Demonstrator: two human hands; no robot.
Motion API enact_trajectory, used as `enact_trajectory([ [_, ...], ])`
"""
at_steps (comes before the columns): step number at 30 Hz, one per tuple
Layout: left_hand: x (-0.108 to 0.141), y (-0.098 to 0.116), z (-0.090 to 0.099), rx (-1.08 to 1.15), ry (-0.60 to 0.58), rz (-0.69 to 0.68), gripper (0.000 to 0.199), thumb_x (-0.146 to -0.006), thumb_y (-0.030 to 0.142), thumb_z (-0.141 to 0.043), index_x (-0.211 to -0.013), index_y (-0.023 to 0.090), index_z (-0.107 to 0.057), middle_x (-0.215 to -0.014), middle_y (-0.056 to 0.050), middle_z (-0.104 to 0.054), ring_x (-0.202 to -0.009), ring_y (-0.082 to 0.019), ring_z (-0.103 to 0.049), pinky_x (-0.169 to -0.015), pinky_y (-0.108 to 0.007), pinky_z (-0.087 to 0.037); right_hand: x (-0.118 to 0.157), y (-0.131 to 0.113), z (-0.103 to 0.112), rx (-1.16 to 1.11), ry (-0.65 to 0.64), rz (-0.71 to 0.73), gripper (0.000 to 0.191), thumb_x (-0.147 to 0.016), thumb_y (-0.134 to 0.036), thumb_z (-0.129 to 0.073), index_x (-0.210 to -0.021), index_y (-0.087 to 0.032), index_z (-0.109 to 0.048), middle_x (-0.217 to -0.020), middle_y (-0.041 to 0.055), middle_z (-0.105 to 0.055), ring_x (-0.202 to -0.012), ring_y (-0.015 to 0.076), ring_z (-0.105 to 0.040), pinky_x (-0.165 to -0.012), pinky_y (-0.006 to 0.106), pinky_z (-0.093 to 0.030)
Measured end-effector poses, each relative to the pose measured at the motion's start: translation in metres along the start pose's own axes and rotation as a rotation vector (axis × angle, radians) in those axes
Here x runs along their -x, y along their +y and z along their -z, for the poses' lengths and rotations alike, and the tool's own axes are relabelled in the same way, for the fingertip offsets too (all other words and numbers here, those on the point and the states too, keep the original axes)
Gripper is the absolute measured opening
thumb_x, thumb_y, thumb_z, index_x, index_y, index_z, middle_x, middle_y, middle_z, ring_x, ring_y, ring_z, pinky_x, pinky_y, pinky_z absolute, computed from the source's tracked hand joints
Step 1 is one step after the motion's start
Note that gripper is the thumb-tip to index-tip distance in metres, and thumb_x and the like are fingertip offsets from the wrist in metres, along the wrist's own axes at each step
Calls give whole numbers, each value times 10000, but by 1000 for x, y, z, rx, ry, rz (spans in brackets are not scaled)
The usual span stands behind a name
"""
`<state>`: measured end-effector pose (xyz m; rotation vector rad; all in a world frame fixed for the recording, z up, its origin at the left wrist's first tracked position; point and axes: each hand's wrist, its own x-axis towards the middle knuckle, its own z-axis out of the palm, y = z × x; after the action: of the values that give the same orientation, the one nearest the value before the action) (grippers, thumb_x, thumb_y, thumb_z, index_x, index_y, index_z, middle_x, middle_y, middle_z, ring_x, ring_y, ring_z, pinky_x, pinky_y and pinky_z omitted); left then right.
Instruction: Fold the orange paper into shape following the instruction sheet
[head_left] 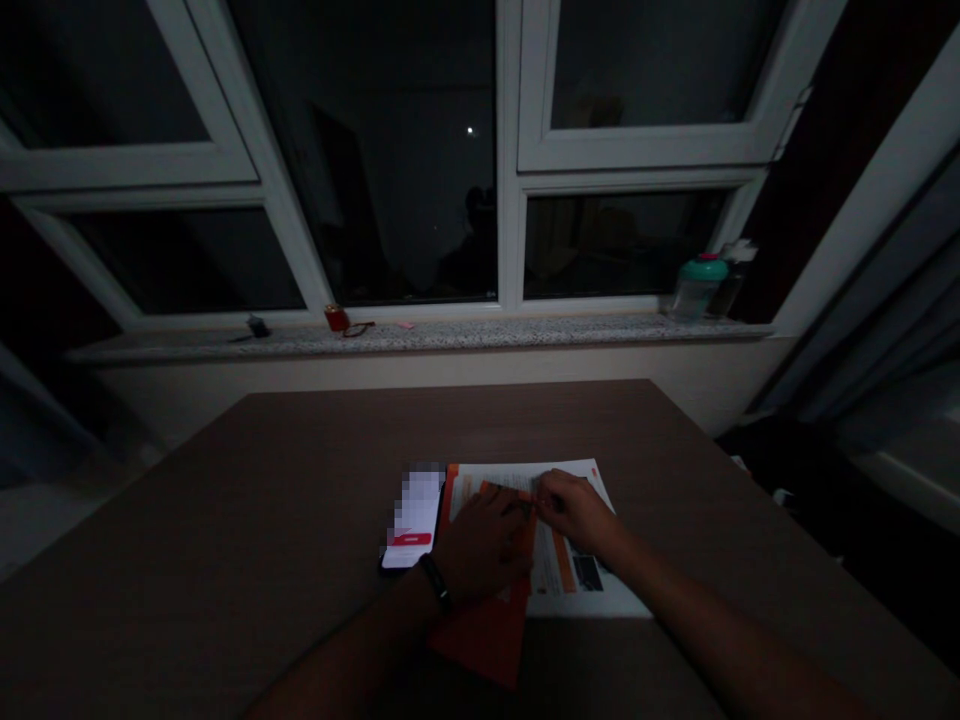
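A printed booklet or magazine [555, 580] with orange blocks and small pictures lies on the table. Over its left part is a red sheet of paper [487, 640], slanted and reaching past the booklet's near edge. My left hand [484, 545], with a dark band at the wrist, rests on this sheet, fingers stretched out and slightly spread. At the sheet's upper right edge, the fingers of my right hand [566, 500] are pinched together and seem to grip it. Dim light hides the exact fingertip contact. Left of the booklet lies a phone [416, 510] with a lit screen.
The brown wooden table [322, 440] ends before a windowsill [465, 335]. On the sill stand a green-lidded bottle [697, 285], a small red jar [337, 318] and a small dark item [258, 326]. Curtains hang at both sides.
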<state>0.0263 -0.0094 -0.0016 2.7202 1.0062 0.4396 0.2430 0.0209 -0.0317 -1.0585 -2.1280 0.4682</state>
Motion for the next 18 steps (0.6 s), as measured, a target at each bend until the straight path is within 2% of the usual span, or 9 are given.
enact_trajectory([
  [5, 0, -2, -2, -4, 3, -6, 438, -776, 371, -749, -1141, 219, -562, -1290, -76, -519, -1177, -299, -460, -1013, -460, -370, -1, 1, 0, -20, 3, -48, 196, -741, -46, -561, -695, -205, -456, -707, -26, -519, -664, 138, -505, -619, 221, -355],
  [11, 0, -1, -2, -3, -4, -6, 394, -801, 356, -718, -1146, 241, -568, -1275, -69, -525, -1181, -295, -460, -1017, -466, -362, 4, -3, -3, -106, -101, 59, 219, -676, -3, -565, -698, -204, -482, -706, -36, -514, -657, 127, -515, -613, 210, -354],
  [18, -1, 0, 0, -15, -11, -3, 389, -795, 381, -729, -1114, 218, -578, -1252, -81, -529, -1156, -298, -469, -1001, -452, -374, -3, 1, 0, 83, 38, -49, 192, -789, -54, -510, -695, -208, -447, -712, -18, -513, -682, 143, -511, -634, 232, -357],
])
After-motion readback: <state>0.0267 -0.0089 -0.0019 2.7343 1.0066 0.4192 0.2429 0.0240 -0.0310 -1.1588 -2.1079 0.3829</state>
